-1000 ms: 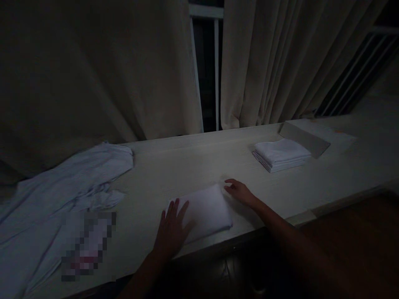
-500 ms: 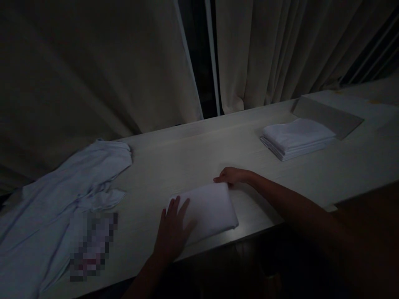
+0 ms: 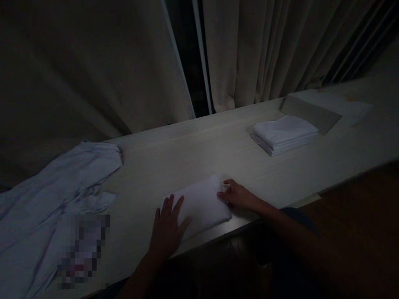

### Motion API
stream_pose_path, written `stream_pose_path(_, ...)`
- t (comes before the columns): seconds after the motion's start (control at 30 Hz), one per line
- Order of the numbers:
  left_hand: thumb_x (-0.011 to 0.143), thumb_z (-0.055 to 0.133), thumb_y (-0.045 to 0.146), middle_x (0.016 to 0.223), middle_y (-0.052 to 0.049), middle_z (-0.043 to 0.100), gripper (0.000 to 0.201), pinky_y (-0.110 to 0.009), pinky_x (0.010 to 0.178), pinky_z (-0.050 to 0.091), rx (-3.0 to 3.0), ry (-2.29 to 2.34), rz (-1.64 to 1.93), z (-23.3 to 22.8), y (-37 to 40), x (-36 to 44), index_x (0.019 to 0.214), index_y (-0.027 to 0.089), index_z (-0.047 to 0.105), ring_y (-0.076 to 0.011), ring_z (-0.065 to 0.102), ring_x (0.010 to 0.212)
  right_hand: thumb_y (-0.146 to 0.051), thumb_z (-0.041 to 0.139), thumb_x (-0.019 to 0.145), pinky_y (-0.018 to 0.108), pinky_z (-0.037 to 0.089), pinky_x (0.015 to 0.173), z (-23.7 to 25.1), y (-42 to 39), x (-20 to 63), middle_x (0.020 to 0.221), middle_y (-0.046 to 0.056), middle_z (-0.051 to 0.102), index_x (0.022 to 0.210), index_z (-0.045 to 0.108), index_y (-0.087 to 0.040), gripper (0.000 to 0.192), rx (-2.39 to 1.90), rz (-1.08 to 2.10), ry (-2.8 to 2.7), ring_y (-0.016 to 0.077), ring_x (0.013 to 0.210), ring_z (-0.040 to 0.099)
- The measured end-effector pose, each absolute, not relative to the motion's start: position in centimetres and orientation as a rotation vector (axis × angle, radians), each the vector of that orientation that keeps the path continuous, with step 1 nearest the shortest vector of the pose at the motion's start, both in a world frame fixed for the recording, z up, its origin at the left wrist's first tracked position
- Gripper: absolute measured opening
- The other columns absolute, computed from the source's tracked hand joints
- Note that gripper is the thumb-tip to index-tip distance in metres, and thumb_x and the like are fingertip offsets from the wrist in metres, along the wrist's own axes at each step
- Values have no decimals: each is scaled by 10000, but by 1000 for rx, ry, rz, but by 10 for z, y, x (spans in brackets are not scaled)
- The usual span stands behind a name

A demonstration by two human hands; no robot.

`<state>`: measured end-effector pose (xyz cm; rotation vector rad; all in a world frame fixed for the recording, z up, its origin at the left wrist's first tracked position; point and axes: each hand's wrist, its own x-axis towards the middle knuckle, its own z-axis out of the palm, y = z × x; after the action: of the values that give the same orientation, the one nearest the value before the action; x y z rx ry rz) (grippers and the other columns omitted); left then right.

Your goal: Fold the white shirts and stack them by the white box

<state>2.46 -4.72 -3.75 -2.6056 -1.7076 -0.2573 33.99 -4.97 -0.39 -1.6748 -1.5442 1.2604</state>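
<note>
A white cloth folded into a flat rectangle (image 3: pixel 202 201) lies near the front edge of the table. Spread over its left side, my left hand (image 3: pixel 166 228) rests flat with its fingers apart. At the right edge of this cloth is my right hand (image 3: pixel 238 196); its thumb touches the edge, while the index finger stands apart from the thumb and the other fingers curl partly out of sight. Farther back on the right sits a stack of folded white cloths (image 3: pixel 285 133).
Loose, rumpled white cloth (image 3: pixel 62 191) covers the table's left end, with a pixelated item (image 3: pixel 84 249) beside it. Behind the stack, a grey panel (image 3: pixel 311 112) leans at a slant. Curtains (image 3: pixel 255 50) hang along the back of the pale table (image 3: pixel 187 153).
My right hand has moved from the far right corner of the folded cloth down along its right edge. My left hand stays on the cloth. The view has shifted slightly right.
</note>
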Motion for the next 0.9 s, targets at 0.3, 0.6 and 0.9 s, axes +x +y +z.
stream_pose_path(0.3,911,394,563,1617,-65,140,675,-573,1146,212,-2606,-1721,-286,-39,-48,25,1514,311,224,-297,101,1483,-167,557,778,404,458,921,-21,-124,297,1225,153,567,1432,302,-140,702,-1735,444,-1862,262,1092,546)
stream_pose_path(0.6,916,378,573,1610,-96,161,686,-569,1144,212,-2602,-1720,-256,-37,-48,26,1518,284,220,-301,101,1482,-141,336,927,377,480,656,-33,-110,287,915,175,669,1466,256,-70,549,-2079,129,-2089,260,741,648)
stream_pose_path(0.9,924,355,571,1609,-98,164,680,-567,1139,215,-2589,-1729,-250,-35,-50,29,1520,275,215,-304,112,1480,-343,475,923,375,497,686,-17,-141,298,937,140,647,1032,584,-142,254,-2022,119,-2073,267,832,622)
